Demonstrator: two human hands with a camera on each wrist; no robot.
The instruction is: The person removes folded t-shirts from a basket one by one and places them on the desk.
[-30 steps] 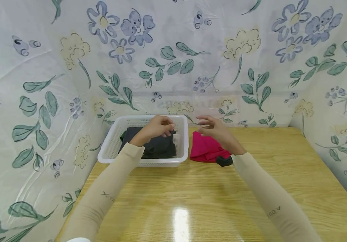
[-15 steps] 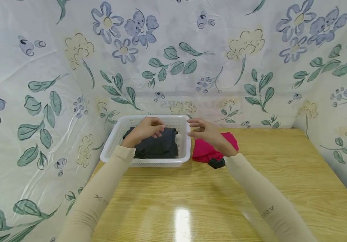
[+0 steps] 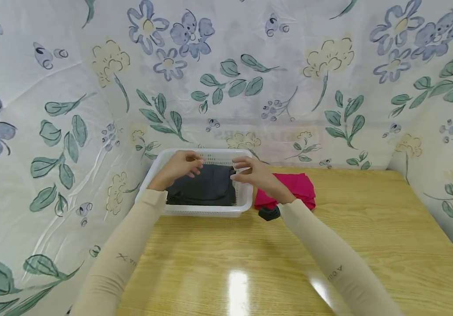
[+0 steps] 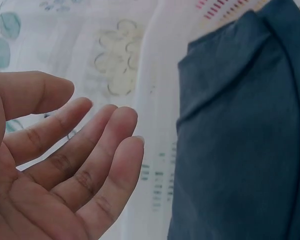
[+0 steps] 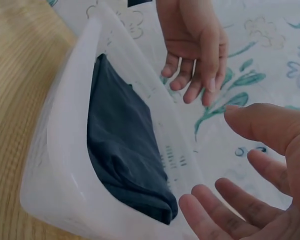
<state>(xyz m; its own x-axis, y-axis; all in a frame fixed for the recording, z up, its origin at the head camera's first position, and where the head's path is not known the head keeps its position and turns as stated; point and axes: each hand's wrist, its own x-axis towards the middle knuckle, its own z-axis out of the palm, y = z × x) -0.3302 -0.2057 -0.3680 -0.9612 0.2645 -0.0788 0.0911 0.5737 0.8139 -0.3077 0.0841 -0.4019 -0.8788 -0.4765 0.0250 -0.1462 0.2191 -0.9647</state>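
A folded dark blue-grey garment (image 3: 206, 186) lies inside a white plastic basket (image 3: 199, 211) at the back left of the table. My left hand (image 3: 182, 167) hovers over the basket's left part, fingers loosely bent and holding nothing. Over the basket's right side hangs my right hand (image 3: 256, 175), thumb and fingers apart, also without anything in them. The left wrist view shows relaxed fingers (image 4: 117, 170) beside the dark cloth (image 4: 235, 135). Both hands appear in the right wrist view, above the basket rim (image 5: 65, 150) and the garment (image 5: 122, 140). Right of the basket lies folded bright pink cloth (image 3: 299, 186), partly hidden behind my right hand and wrist.
A wooden table (image 3: 195, 259) stretches in front of and to the right of the basket. Flower-printed sheeting (image 3: 226, 96) hangs behind and along both sides. A black device (image 3: 269, 213) sits at my right wrist.
My right hand has moved left from above the pink cloth to the basket's right side, uncovering more of that cloth. The left hand has shifted left, showing more of the dark garment.
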